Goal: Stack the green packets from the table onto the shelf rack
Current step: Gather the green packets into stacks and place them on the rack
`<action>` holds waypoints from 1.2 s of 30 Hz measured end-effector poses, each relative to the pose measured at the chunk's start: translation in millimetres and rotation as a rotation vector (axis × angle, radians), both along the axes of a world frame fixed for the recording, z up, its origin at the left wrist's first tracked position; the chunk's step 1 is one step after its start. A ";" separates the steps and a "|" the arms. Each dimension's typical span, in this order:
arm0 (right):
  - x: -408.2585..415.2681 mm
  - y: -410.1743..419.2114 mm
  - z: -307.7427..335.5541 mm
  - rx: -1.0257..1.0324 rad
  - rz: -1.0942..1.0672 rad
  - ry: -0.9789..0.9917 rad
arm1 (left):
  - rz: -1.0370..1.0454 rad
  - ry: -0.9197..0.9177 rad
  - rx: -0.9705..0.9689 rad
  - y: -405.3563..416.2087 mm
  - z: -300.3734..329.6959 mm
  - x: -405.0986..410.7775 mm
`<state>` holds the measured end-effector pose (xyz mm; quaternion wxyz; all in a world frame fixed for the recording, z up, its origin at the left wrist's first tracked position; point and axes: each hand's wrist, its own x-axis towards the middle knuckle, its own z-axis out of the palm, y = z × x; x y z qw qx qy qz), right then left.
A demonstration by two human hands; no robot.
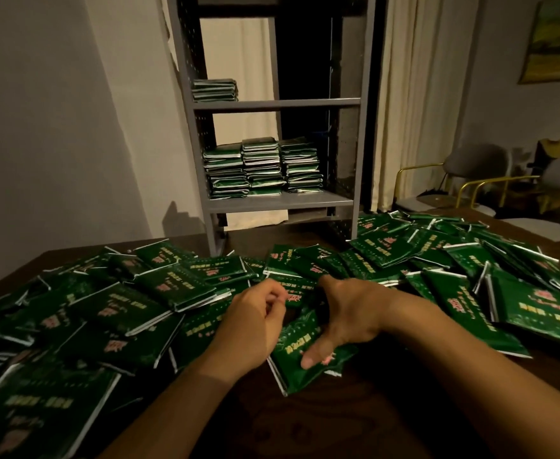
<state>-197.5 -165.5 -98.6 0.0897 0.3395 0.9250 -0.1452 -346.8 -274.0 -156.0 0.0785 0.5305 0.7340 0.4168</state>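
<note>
Dim room, dark wooden surface spread with green packets from 9 o'clock round to 3 o'clock. At centre one packet lies nearest the person; the right hand holds it, thumb pressed on its face, fingers curled over the far edge. Just beside it at 9 o'clock, the left hand has its fingers curled inward; whether they pinch anything I cannot tell. At 12 o'clock stands the grey shelf rack, three packet stacks on its lower shelf, one short stack above. Chairs sit at 2 o'clock.
</note>
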 end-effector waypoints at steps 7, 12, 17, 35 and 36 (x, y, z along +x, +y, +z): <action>-10.4 9.7 -14.8 -0.213 0.202 0.662 | -0.163 -0.342 0.011 -2.5 14.6 2.9; -11.3 10.4 -26.7 -0.224 -0.057 0.871 | -0.041 -0.513 0.135 -0.7 18.4 -0.6; -5.8 13.1 -29.6 -0.507 0.003 0.856 | 0.003 -0.711 0.243 1.4 16.7 -7.8; 11.1 14.8 -13.3 -0.077 -0.086 1.196 | -0.004 -0.905 0.279 -1.6 24.6 -15.9; 6.8 11.9 -17.1 -0.011 -0.055 1.142 | -0.044 -0.912 0.264 -3.0 26.7 -12.3</action>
